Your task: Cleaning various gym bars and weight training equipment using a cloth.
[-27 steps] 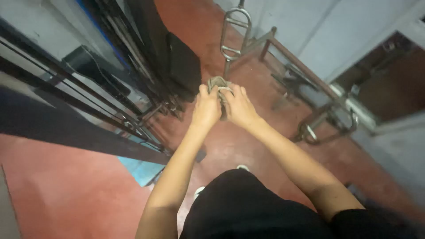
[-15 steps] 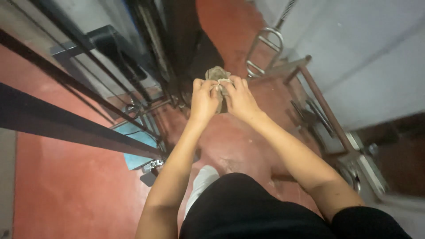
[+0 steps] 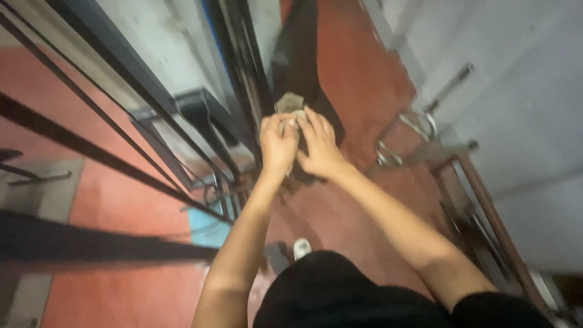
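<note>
A small, crumpled grey-brown cloth sits just above the middle of the frame, pinched between both hands and held up in the air over the floor. Only its top edge pokes out past the fingertips; the rest is hidden behind the hands, and the picture is blurred there.

The left hand is curled closed around the cloth's left side, fingers bent in and knuckles toward the camera. The right hand is closed on the right side, its fingers pointing up and left so that the tips meet those of the left hand — the two hands touch each other over the cloth. Both bare forearms run down toward the bottom of the frame, where dark clothing fills the lower middle.

Just behind the hands, in the upper middle, stands a dark metal frame with a black pad beside it. Thin black bars cross the left half of the frame on a slant. The red floor spreads beneath everything, with a blue patch at centre left. To the right, a curled chrome bar leans near a rusty metal rack along a pale grey wall — well apart from the hands. A white shoe tip shows just above the dark clothing.
</note>
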